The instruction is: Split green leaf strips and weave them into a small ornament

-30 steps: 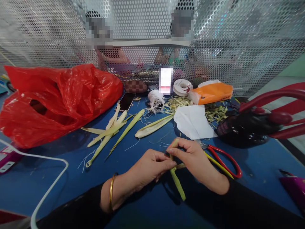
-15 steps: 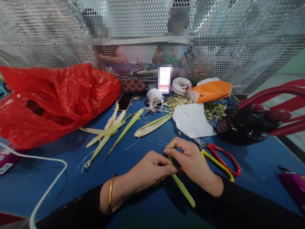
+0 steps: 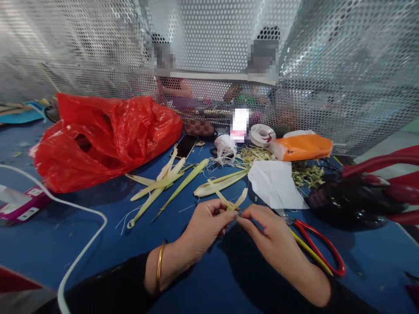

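My left hand pinches a pale green corn husk strip between thumb and forefinger. The strip is folded, and its two ends stick up in a V above my fingertips. My right hand is closed, thumb and forefinger pressed together at the fold, right beside the left fingertips. Its grip point is small and partly hidden. Beyond the hands lies a long husk piece, and to the left is a loose pile of husk strips. Scissors with red and yellow handles rest under and beside my right wrist.
A red plastic bag fills the back left; a white cable curves before it. White thread, a ribbon spool, an orange packet, white paper and a black pot stand behind. People sit beyond the perforated screen.
The strip, which hung straight down toward me, is now folded with its ends pointing up. My right hand has come lower, beside the left. The camera view has shifted.
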Tool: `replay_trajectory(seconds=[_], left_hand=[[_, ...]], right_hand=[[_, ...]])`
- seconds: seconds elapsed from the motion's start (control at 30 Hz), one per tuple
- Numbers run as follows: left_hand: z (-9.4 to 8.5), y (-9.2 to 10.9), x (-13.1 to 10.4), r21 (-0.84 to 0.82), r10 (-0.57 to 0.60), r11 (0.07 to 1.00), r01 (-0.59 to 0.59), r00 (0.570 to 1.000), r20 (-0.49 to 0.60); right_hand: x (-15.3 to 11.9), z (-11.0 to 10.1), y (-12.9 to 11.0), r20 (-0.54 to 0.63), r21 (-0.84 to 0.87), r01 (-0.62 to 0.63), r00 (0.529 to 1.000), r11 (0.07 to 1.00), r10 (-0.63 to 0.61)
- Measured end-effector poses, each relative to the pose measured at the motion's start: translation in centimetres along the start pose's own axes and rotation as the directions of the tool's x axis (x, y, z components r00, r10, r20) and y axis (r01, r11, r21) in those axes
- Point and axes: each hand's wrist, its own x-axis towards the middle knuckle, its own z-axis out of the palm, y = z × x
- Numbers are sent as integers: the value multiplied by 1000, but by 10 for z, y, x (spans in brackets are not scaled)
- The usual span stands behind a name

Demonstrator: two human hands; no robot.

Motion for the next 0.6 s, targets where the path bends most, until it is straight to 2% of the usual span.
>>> replay_trajectory(seconds=[0.17,0.33,0.5,0.6], left_hand=[[1,-7,1,103,66,993,-66,998,2],[0,-9,1,150,118,983,-109,992,-50],[0,-8,1,167,122,980,-109,990,-71],[0,-6,2,126,68,990,-60,996,-56]], right_hand=[[-4,5,-5,-19,15,75,997,997,-75],[-6,2,-11,-36,36,95,995,995,-94],[-6,2,-12,-25,44,68,997,997,-67],[-5,2,-11,-11,81,4,1000,997,-4]])
